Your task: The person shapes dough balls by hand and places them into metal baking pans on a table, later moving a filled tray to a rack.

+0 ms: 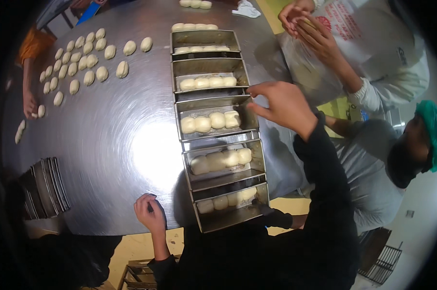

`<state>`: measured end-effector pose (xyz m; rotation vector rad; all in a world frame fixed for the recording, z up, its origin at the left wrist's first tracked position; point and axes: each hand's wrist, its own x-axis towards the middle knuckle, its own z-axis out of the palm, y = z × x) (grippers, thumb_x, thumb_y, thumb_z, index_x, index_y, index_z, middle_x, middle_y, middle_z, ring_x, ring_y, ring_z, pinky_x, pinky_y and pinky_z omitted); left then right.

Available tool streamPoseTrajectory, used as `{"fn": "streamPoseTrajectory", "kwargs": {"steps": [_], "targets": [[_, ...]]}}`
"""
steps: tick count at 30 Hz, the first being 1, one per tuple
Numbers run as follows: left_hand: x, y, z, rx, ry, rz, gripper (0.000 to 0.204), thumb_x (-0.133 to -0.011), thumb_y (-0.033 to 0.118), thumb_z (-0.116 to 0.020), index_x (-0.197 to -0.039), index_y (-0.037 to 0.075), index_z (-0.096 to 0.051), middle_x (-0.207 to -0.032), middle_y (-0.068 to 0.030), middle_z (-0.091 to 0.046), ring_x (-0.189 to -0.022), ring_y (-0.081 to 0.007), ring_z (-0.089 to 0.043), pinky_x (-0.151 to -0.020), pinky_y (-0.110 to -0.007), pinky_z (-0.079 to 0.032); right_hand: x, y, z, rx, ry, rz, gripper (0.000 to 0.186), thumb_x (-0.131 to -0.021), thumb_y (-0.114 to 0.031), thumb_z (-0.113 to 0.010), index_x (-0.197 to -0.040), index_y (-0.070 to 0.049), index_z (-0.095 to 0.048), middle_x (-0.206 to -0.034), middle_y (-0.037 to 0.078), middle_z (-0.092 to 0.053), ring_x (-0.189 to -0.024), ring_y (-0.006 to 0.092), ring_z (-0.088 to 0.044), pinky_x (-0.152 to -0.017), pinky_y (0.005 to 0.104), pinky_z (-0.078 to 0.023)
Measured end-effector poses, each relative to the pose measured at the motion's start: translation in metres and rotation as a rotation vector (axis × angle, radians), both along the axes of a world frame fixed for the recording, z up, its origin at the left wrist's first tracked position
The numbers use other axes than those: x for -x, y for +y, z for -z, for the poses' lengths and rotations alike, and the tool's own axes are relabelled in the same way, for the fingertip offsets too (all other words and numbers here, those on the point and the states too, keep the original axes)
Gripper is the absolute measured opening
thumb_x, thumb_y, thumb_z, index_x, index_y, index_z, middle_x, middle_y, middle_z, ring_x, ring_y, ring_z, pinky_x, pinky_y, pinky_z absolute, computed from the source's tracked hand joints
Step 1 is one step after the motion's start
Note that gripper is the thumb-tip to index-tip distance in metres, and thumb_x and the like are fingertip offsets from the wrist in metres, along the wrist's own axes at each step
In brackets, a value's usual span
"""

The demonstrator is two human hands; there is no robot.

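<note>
My right hand (282, 105) is open at the right end of the middle loaf tin (213, 102), thumb and forefinger apart around its rim corner. Whether they touch the metal I cannot tell. Several smooth pale dough pieces (217, 120) lie in a row inside that tin. The tin above it (206, 65) and the nearer tins (218, 181) hold similar rows of dough. At the table's near edge, left of the tins, my left hand (150, 212) is curled closed. What is in its fingers, if anything, is hidden; a dark patch shows by the fingertips.
Loose dough pieces (89, 77) cover the upper left of the metal table (117, 104). A co-worker's hand (31, 105) touches one there. More tins (47, 186) stand at left. Across the tins, another person's hands (308, 29) are held together. A white cloth (246, 9) lies at the far edge.
</note>
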<state>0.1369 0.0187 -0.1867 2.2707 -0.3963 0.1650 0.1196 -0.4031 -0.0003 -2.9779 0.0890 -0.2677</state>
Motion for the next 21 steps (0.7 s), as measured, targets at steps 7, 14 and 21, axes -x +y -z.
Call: {"fn": "streamPoseTrajectory", "kwargs": {"steps": [7, 14, 21], "targets": [[-0.012, 0.013, 0.016, 0.075, 0.098, -0.017, 0.009, -0.092, 0.001, -0.053, -0.092, -0.002, -0.062, -0.092, -0.0104, -0.063, -0.089, -0.0214, -0.059, -0.084, -0.032, -0.045, 0.108, 0.033, -0.019, -0.588, -0.015, 0.116, 0.019, -0.081, -0.016, -0.071, -0.097, -0.005, -0.069, -0.083, 0.008, -0.069, -0.054, 0.0182, -0.061, -0.053, 0.0289, -0.047], [-0.06, 0.023, 0.025, 0.04, 0.075, 0.036, 0.012, -0.088, -0.002, -0.05, -0.096, -0.004, -0.06, -0.093, -0.0126, -0.061, -0.088, -0.0238, -0.057, -0.081, -0.034, -0.045, 0.089, 0.057, -0.02, -0.752, -0.035, 0.168, 0.018, -0.084, -0.023, -0.071, -0.095, -0.009, -0.068, -0.083, 0.005, -0.067, -0.062, 0.0198, -0.066, -0.054, 0.0305, -0.049], [-0.08, 0.041, 0.037, 0.0, 0.039, 0.11, 0.017, -0.087, -0.005, -0.044, -0.097, -0.005, -0.058, -0.095, -0.0133, -0.058, -0.088, -0.0242, -0.057, -0.081, -0.035, -0.045, 0.133, 0.17, -0.014, -1.178, -0.043, 0.021, 0.021, -0.088, -0.026, -0.066, -0.103, -0.012, -0.064, -0.088, 0.003, -0.064, -0.07, 0.0238, -0.065, -0.058, 0.0331, -0.052]]}}
